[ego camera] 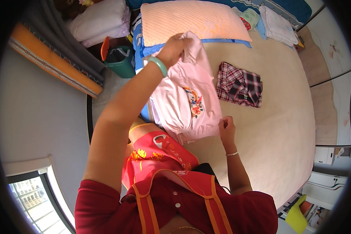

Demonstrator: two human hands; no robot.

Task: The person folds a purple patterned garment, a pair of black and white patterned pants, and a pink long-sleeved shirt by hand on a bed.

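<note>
A pink sweatshirt [206,114] with a colourful floral motif lies spread along the near-left side of the bed, one sleeve folded across its front. My left hand [175,48], with a pale green bangle on the wrist, grips its far end and lifts that fabric into a raised fold. At the garment's lower right edge, my right hand [227,130] has its fingers curled in and pinches the cloth. To the right of the sweatshirt, apart from it, a folded plaid shirt [239,84] rests on the beige bed sheet [280,117].
A peach quilted pillow [193,22] lies at the bed's far end. Folded white cloth [278,25] sits at the far right corner. Left of the bed stand a green bin [121,63] with its orange lid up and stacked bedding [99,22]. Grey curtains [67,35] hang beside them.
</note>
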